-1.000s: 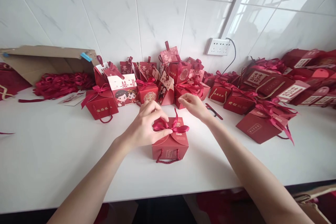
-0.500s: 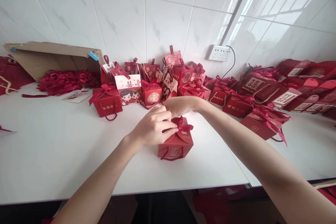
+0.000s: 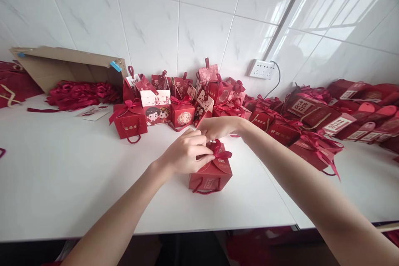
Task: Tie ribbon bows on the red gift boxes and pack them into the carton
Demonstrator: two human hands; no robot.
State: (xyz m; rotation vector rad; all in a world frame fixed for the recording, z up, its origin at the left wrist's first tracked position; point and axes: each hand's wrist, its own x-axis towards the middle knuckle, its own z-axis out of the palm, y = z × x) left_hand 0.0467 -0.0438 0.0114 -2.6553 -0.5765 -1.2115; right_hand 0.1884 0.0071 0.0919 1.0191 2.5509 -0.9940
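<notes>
A small red gift box (image 3: 212, 176) with a rope handle stands on the white table (image 3: 77, 183) in front of me. A dark red ribbon bow (image 3: 222, 152) sits on its top. My left hand (image 3: 183, 154) rests on the box's left top, fingers pinched on the ribbon. My right hand (image 3: 216, 127) reaches over from the right, just behind the bow, its fingers closed on the ribbon too. Both hands meet above the box.
Several finished red gift boxes (image 3: 181, 112) stand in a cluster against the tiled wall, more lie in a pile (image 3: 314, 124) at right. A cardboard box (image 3: 62, 66) with loose red ribbons (image 3: 81, 93) lies at back left. A wall socket (image 3: 262, 69) is behind.
My right hand has moved left from beyond the box to join my left hand at the bow. The bow's left loop is now covered by my fingers. The view has shifted slightly.
</notes>
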